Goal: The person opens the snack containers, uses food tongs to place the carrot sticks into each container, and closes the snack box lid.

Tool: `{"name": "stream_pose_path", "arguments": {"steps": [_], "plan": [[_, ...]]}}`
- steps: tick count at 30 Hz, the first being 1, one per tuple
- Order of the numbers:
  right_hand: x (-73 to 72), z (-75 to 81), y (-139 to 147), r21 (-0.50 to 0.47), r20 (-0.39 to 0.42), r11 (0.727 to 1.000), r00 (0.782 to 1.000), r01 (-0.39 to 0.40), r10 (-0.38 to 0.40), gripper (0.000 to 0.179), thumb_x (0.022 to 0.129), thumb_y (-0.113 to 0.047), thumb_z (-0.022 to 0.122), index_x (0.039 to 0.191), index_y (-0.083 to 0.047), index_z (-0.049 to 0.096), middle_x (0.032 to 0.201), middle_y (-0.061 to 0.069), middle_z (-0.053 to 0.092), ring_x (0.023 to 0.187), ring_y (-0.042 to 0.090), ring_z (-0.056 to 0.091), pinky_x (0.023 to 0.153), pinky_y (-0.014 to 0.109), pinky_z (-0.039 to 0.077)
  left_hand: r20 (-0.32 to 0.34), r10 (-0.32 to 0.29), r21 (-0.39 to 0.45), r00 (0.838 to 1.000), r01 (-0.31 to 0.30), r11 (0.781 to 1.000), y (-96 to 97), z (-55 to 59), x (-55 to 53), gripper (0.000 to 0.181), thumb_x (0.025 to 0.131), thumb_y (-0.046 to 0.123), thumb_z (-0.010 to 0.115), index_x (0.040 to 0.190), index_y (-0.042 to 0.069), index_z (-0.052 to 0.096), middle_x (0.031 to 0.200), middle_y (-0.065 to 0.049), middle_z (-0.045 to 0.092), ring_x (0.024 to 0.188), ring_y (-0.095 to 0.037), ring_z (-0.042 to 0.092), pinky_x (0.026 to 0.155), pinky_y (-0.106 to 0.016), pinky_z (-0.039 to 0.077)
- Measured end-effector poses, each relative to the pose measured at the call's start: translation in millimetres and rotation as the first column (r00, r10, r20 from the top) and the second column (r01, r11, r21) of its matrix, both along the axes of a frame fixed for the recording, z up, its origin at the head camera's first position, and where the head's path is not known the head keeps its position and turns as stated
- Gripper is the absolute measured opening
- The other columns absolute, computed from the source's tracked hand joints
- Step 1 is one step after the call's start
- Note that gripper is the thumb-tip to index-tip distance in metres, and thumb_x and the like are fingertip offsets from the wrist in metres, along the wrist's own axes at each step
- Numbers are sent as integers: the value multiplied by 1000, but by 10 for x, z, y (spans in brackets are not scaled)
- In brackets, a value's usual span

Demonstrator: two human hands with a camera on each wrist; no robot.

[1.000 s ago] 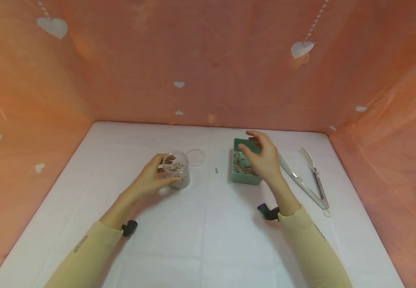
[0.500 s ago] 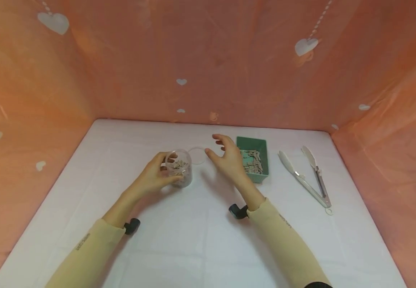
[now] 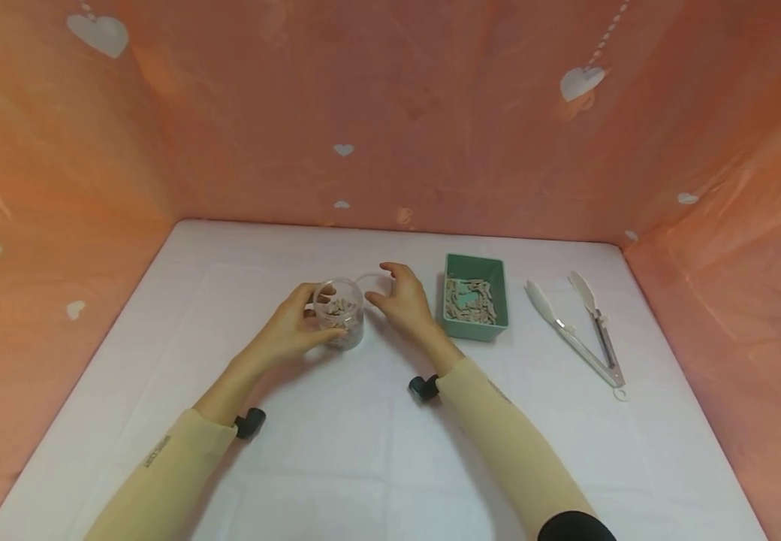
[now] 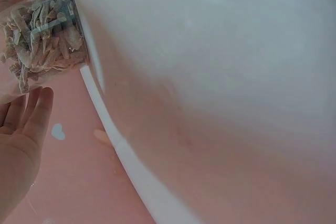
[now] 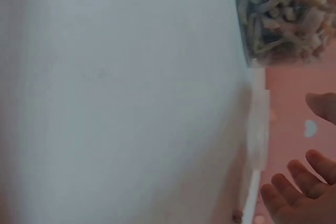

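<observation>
A clear plastic jar (image 3: 350, 335) stands upright on the white table, lidless and partly filled with dried, brownish-grey strips. My left hand (image 3: 294, 324) holds it from the left, thumb in front and fingers round the back. In the left wrist view the strips show through the wall of the jar (image 4: 44, 38). My right hand (image 3: 405, 304) hovers just right of the jar, fingers spread and gripping nothing. Between thumb and fingers, the clear round lid (image 3: 372, 282) lies behind on the table, partly hidden by that hand. The right wrist view shows the lid (image 5: 258, 129) edge-on, apart from the fingers.
A green rectangular container (image 3: 475, 330) with more dried strips stands right of my right hand. Farther right, a pair of spread tongs (image 3: 583, 355) lies on the table (image 3: 336, 451). Orange cloth (image 3: 431, 113) with heart prints surrounds the back and sides.
My right hand has moved left from over the green container to beside the jar and lid. The small loose strip on the table is now out of sight. My left hand stays on the jar.
</observation>
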State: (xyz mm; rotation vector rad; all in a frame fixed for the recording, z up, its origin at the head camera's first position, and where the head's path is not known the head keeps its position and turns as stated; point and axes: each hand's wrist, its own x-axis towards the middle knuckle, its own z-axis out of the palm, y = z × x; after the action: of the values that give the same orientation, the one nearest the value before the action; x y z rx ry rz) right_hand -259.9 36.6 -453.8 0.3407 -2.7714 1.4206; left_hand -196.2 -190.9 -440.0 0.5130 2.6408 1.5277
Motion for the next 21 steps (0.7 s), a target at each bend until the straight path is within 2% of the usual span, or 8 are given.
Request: {"name": "stream_pose_path", "arguments": {"steps": [5,10,14,21], "plan": [[-95,-61,-27,17,30,1000,999,14,-15,67,87,-17,85,144,0,56,149,21,54,141,36,50,120,44,41,1,-2,-9,1000,2,1000,7,-10,-13,73,82,10,90,140,-5,46,139,-22,55,130,-39,55,109,-52,52],[-174,-91,-45,-11,72,1000,997,-3,4,72,83,-14,88,146,0,55,151,21,53,144,36,46,123,43,37,5,6,-19,1000,-6,1000,-3,-25,-13,72,83,9,90,139,-6,47,137,-23,55,129,-41,56,110,-52,51],[-228,-111,-52,-2,61,999,997,-36,36,75,79,-12,90,144,1,57,150,21,55,144,36,46,124,42,35,-1,7,-21,1000,-7,1000,-10,-31,-15,72,83,10,89,139,-7,47,137,-24,55,130,-41,55,110,-52,51],[-270,-154,-31,54,27,997,998,-54,52,74,76,-15,91,142,0,60,145,20,59,139,37,51,122,42,38,-11,-7,-24,1000,6,1000,-13,-28,-22,71,84,9,89,138,-8,47,137,-25,55,130,-41,55,110,-52,51]]}}
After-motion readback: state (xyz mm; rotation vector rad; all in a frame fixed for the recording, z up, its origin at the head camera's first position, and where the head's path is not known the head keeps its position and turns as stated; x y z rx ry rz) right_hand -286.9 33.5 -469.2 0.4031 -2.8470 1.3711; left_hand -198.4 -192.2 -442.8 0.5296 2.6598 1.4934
